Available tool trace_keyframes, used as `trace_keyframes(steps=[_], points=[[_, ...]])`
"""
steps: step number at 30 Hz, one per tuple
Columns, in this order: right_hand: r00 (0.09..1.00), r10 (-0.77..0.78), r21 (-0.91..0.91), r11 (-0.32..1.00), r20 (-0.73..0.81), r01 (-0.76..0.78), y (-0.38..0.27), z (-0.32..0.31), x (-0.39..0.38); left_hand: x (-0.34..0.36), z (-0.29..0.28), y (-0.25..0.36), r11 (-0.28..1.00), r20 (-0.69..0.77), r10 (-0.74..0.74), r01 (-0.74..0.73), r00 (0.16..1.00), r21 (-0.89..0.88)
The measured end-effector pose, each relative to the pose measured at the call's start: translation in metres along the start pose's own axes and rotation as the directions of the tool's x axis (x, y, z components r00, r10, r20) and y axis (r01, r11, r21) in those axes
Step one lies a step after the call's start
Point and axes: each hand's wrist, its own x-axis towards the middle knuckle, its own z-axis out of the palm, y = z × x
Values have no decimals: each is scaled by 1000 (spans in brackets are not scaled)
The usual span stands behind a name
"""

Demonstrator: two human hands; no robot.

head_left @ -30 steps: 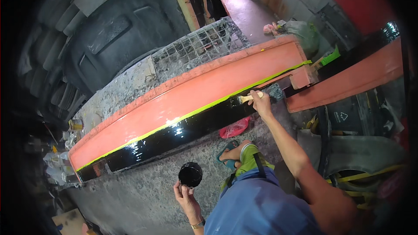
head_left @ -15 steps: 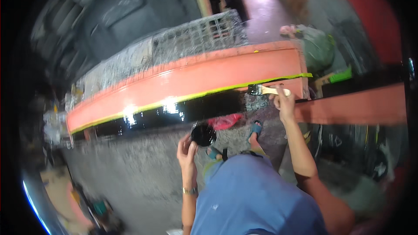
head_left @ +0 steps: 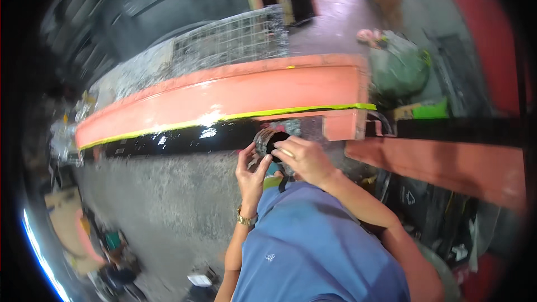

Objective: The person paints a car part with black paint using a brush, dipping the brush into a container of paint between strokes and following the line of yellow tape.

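Right hand knuckles-up at cup

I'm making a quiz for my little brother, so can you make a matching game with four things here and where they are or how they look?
Things
1. Paintbrush
2. Round pot
3. Masking tape
4. Plastic bag

Clues
A. Green, beyond the right end of the orange panel
B. Held in the right hand
C. Yellow-green strip along the panel
D. Held in the left hand

Pairs: 1-B, 2-D, 3-C, 4-A
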Motion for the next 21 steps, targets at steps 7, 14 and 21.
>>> trace_keyframes(steps=[7,14,21], points=[[696,718,816,399,6,-418,63,-74,-68,16,60,-8,997,221,-71,69,973,13],[547,791,816,492,-274,-304,103,-96,-107,36,83,-26,984,329,-172,176,928,19],[909,271,-143,934,-315,-328,117,-52,-105,42,55,-72,970,358,-229,181,905,164]])
